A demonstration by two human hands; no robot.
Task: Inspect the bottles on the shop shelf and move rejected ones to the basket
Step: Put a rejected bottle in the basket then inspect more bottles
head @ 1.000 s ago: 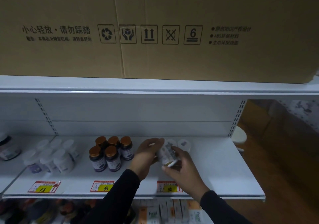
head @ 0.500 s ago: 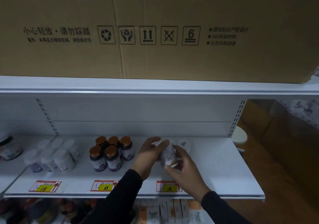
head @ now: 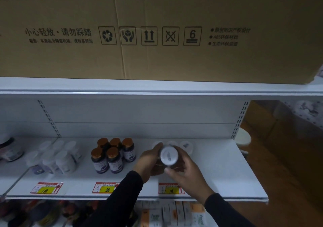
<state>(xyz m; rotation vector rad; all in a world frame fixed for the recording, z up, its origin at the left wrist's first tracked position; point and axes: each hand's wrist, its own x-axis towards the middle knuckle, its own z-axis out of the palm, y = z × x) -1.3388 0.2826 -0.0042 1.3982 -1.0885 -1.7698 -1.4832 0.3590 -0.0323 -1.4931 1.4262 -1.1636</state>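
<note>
**shelfwatcher:** ok counting from the front. Nearest are boxed goods (head: 174,214) on the level below, too dim to count. Then three price tags (head: 46,188) on the shelf (head: 227,174) edge: 118, 68, 118.

**pillcount:** and the hands?

**shelfwatcher:** both on one white bottle (head: 168,156), held above the shelf, its white round end facing the camera. The left hand (head: 148,162) has its fingers curled round the bottle's far side; the right hand (head: 185,170) grips it from below, thumb on the rim.

**pillcount:** other bottles?

**shelfwatcher:** five dark bottles (head: 113,155) with copper caps just left of the hands. Further left, a cluster of white bottles (head: 57,158), roughly nine but blurry. Behind the hands, three white caps (head: 186,146), partly blocked by the fingers. Big cardboard box (head: 157,34) on the level above.
</note>
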